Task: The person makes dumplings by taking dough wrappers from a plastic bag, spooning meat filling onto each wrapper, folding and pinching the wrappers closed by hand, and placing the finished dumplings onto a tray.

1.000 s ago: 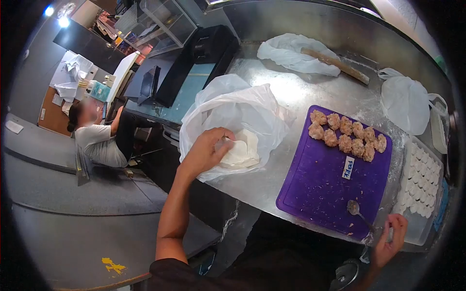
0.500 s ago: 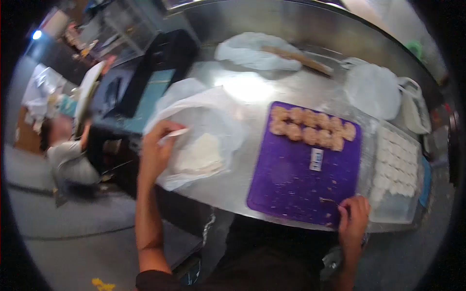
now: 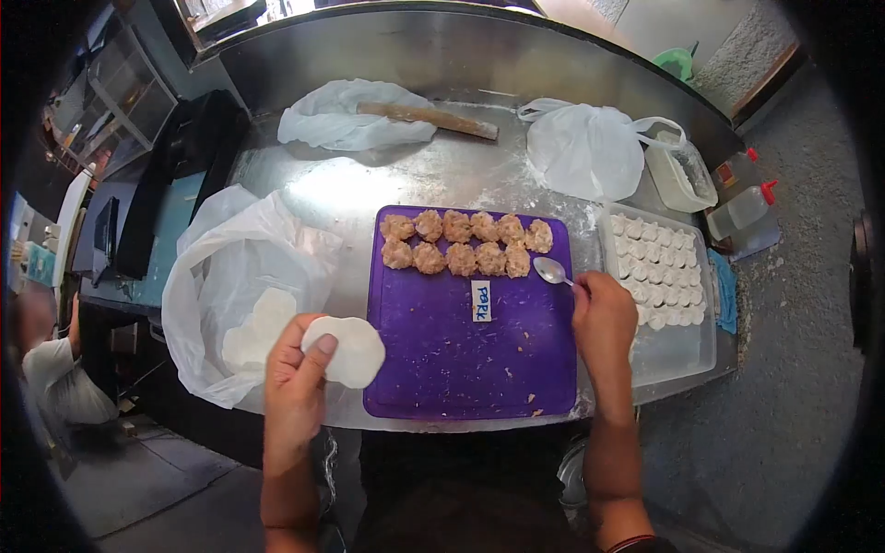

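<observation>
A round white dough wrapper (image 3: 355, 355) is pinched between the thumb and fingers of my left hand (image 3: 300, 369), in front of the purple board's left edge. My right hand (image 3: 604, 318) grips a metal spoon (image 3: 553, 271), its bowl beside the last meat ball at the right. Two rows of meat filling balls (image 3: 458, 227) lie along the far part of the purple board (image 3: 442, 369). A label reading "PORK" (image 3: 481, 301) lies below them. More wrappers (image 3: 263, 327) sit in an open plastic bag (image 3: 198, 304) by my left hand.
To the right stands a plastic tray (image 3: 678, 369) with rows of white dumplings (image 3: 659, 267). Behind are a tied bag (image 3: 585, 152), a wooden rolling pin (image 3: 433, 118) on another bag, a tub (image 3: 682, 180) and red-capped bottles (image 3: 742, 207). A person (image 3: 60, 369) is at far left.
My left hand has brought a wrapper from the bag toward the board. My right hand has moved from the board's near right corner up to the meat balls, spoon now plainly visible. The view has turned right.
</observation>
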Demonstrator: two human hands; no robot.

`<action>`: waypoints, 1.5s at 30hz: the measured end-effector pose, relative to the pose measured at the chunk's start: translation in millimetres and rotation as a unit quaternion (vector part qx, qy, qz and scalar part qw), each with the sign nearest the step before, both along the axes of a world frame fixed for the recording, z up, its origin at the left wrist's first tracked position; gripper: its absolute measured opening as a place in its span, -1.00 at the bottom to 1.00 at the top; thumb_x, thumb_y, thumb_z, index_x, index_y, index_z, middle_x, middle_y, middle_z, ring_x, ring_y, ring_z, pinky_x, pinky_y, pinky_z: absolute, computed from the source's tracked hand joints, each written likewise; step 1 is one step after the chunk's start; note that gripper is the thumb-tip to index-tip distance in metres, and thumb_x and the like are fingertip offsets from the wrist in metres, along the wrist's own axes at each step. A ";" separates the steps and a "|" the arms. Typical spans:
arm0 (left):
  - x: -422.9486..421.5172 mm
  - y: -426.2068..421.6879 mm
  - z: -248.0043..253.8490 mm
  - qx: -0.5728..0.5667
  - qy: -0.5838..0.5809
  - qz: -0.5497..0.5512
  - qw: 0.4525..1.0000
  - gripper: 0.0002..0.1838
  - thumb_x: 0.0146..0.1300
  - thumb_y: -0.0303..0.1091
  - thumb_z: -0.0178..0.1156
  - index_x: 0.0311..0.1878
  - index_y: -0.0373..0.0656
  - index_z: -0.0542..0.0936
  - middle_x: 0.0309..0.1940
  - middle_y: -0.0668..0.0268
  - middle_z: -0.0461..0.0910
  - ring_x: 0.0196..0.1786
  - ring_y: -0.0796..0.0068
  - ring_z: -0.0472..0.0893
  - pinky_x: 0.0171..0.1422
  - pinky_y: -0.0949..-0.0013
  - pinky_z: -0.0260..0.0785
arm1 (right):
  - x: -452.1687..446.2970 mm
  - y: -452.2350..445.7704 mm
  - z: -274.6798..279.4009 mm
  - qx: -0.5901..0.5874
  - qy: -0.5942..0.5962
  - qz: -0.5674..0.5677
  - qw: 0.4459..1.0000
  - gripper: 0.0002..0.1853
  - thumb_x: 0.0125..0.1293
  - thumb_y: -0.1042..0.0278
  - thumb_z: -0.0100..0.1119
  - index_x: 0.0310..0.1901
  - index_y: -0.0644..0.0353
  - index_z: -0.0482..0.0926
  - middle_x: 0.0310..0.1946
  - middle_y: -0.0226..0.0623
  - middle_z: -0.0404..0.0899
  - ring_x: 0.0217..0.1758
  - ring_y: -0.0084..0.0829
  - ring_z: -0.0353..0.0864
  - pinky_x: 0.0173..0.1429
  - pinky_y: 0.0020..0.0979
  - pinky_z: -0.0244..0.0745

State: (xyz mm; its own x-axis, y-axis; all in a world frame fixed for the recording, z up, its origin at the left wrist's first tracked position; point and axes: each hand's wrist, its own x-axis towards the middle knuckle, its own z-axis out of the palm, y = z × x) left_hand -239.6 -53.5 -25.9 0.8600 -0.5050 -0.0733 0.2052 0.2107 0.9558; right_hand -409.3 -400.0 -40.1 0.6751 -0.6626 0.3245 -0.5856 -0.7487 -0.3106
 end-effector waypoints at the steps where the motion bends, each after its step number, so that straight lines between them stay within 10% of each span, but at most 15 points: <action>1: -5.8 -6.6 -0.9 -0.022 0.059 -0.011 0.998 -0.72 0.67 -0.34 0.28 0.30 -0.25 0.65 0.01 0.31 0.79 -0.04 0.56 0.77 0.10 0.40 0.62 | 5.6 0.6 -1.4 0.002 0.015 0.003 1.000 -0.90 0.40 0.43 0.40 -0.11 0.21 0.79 -0.17 -0.10 0.80 -0.08 0.06 0.80 0.05 -0.04 0.67; 21: -41.9 -73.8 -38.2 -0.132 0.273 -0.180 0.936 -0.37 0.53 -0.61 0.00 0.65 -0.36 0.37 0.54 0.08 0.56 0.57 0.23 0.57 0.70 0.13 0.38 | -26.0 36.8 29.2 0.395 -0.170 0.076 0.899 -0.87 0.38 0.61 0.49 -0.07 0.33 0.82 -0.25 -0.37 0.82 -0.22 -0.61 0.71 -0.10 -0.48 0.57; 29: -56.8 -89.2 -26.3 -0.144 0.286 -0.201 0.926 -0.33 0.48 -0.70 -0.05 0.66 -0.31 0.36 0.44 0.17 0.60 0.50 0.36 0.59 0.66 0.22 0.38 | -15.3 84.0 38.7 0.089 -0.109 0.189 0.972 -0.88 0.25 0.62 0.51 -0.21 0.25 0.77 -0.33 -0.19 0.73 -0.26 -0.05 0.73 -0.15 -0.15 0.61; 45: -56.4 -81.2 -16.2 -0.162 0.294 -0.197 0.921 -0.29 0.48 -0.71 -0.05 0.71 -0.29 0.28 0.49 0.16 0.56 0.52 0.36 0.58 0.65 0.24 0.39 | -10.1 86.3 21.4 0.018 -0.180 0.283 0.942 -0.71 0.10 0.73 0.42 -0.12 0.25 0.77 -0.16 -0.19 0.79 -0.19 -0.15 0.73 -0.09 -0.16 0.54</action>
